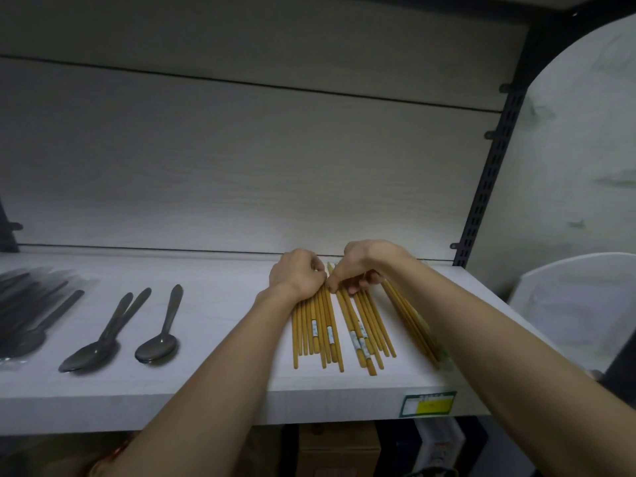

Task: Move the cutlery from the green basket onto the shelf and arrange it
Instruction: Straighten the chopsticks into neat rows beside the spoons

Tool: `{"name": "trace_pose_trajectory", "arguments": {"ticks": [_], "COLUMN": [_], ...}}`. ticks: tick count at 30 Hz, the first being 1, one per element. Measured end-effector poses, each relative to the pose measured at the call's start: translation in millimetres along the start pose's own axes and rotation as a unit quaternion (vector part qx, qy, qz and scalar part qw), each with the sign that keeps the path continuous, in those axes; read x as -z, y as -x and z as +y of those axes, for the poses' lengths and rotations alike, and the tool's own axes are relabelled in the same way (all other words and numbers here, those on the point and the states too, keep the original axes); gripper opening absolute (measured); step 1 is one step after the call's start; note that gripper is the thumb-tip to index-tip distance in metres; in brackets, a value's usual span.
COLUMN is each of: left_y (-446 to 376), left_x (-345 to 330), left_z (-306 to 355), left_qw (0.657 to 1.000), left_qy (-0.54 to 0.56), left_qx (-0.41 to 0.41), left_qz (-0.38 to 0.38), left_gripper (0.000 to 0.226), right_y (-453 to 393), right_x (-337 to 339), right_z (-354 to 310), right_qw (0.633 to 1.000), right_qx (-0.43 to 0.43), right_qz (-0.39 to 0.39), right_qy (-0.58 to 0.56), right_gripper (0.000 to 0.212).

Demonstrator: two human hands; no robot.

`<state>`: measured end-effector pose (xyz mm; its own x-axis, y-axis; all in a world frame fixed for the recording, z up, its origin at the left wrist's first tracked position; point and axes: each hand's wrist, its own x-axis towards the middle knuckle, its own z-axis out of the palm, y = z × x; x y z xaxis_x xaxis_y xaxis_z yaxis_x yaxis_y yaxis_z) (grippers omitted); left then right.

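Note:
Several yellow wooden chopsticks lie in a fan on the white shelf, some with small paper labels. My left hand rests curled on the far ends of the left group. My right hand pinches the far ends of the middle group with its fingertips. A further bundle of chopsticks lies angled to the right, under my right forearm. The green basket is not in view.
Dark metal spoons lie to the left: one alone, a crossed pair, and a wrapped stack at the far left. A green and yellow price tag sits on the shelf's front edge. A black slotted upright stands right.

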<state>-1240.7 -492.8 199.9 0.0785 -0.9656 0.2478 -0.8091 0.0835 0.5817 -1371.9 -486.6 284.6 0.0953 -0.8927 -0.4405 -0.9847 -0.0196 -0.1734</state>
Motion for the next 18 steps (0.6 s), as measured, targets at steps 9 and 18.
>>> {"name": "trace_pose_trajectory", "arguments": {"ticks": [9, 18], "left_y": [4.1, 7.1], "left_x": [2.4, 5.6], "left_z": [1.9, 5.7], "left_qw": [1.000, 0.992], "left_qy": [0.013, 0.072], "left_qx": [0.015, 0.071], "left_qz": [0.019, 0.078], "left_gripper": [0.008, 0.018], "right_y": [8.0, 13.4], "right_x": [-16.7, -11.1], "right_z": [-4.9, 21.5], "right_qw": [0.996, 0.970], "right_qx": [0.038, 0.096], "right_qz": [0.063, 0.221], "right_qy": [0.050, -0.037], "right_gripper": [0.024, 0.048]}}
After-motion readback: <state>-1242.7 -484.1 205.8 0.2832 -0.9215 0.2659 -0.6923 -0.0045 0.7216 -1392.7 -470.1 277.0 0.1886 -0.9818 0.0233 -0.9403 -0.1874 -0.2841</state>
